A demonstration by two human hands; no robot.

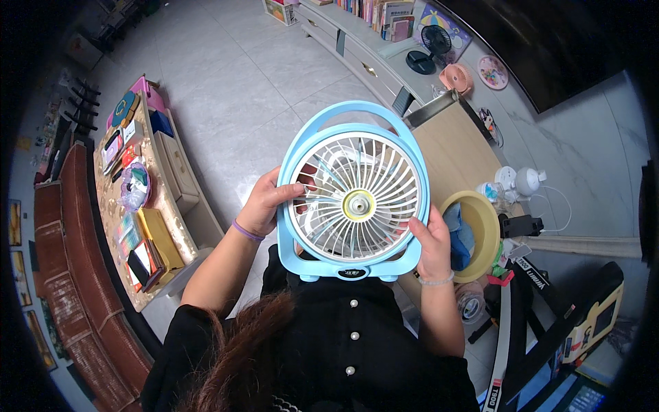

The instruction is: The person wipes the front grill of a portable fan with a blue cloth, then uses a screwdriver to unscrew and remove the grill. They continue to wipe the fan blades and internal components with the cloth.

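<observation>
A portable fan (pixel 355 190) with a light-blue plastic frame is held up in front of my body. Its curved carrying handle points away from me and its footed base lies towards my chest. The white radial grille (pixel 383 226) faces up, with a bare hub shaft at its yellow-ringed centre; I see no blades around it. My left hand (pixel 278 198) grips the left rim, thumb over the grille and fingers showing behind it. On the lower right rim, my right hand (pixel 433 244) holds on with its thumb in front; most of its fingers are hidden.
Right of me, a yellow basin (pixel 484 237) holding a blue cloth stands beside a wooden tabletop (pixel 448 149). A black fan (pixel 435 44) and a pink fan (pixel 457 78) sit on the TV cabinet. At left is a cluttered coffee table (pixel 170 221); exercise equipment (pixel 540 329) stands lower right.
</observation>
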